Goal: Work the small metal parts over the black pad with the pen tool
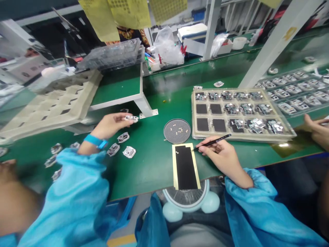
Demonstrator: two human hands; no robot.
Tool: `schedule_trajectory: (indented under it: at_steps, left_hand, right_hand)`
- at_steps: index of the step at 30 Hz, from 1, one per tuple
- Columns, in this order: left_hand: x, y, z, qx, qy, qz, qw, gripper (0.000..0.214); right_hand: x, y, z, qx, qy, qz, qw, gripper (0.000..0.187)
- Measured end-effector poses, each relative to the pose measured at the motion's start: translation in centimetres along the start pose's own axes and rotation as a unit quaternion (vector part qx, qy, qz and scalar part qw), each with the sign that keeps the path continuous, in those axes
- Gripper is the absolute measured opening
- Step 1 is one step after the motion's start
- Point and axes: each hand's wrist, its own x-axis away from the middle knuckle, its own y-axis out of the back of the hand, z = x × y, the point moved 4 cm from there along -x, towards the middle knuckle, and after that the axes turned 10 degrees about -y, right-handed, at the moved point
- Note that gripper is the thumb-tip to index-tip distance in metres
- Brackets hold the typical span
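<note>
The white part (131, 118) is to the left of the round grey dish (172, 138), raised a little over the green bench (151, 164) in the left hand (110, 125), whose thumb and fingers pinch it at one end. It looks light and stiff, probably moulded plastic, so a fingertip hold by the rim should suffice; a squeeze across the middle could harm the dark inner details, which seem the fragile portion. Its shell is pale and elongated with dark patches, though the fingers hide one end. Three similar loose parts (129, 152) lie to the left of the dish and nearer the wearer, showing angular white rims around greyish insides.

The right hand (221, 151), to the right of the dish and nearer the wearer, grasps a slim black tool (218, 139), likely tweezers, in a pen-like grip, its tip at the upper right edge of the black sheet (186, 168). That tool should be light, rigid and perhaps slick, best held along its shaft. The sheet, just on the wearer's side of the dish, is matt and oblong on a yellow backing (175, 168); it looks thin and bendable, easiest by the backing's border. Tiny pale pieces (180, 130) sit in the dish, probably nearly weightless and too small for bare fingers
</note>
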Motion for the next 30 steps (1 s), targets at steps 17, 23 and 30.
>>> schedule_trajectory:
  at_steps: [17,23,30]
  left_hand:
    - [8.5,-16.8,-4.2,0.197,0.002,0.306,0.932,0.028]
    - [8.9,-16.6,-3.4,0.112,-0.059,0.247,0.961,0.026]
    - [8.9,-16.7,-3.7,0.095,-0.067,0.222,0.968,0.028]
  right_hand:
    - [-1.5,-1.8,0.4,0.145,0.102,-0.043,0.983,0.016]
    - [-1.3,-1.7,0.4,0.101,0.088,-0.041,0.990,0.015]
    - [0.7,-1.9,1.9,0.018,0.198,0.046,0.979,0.021]
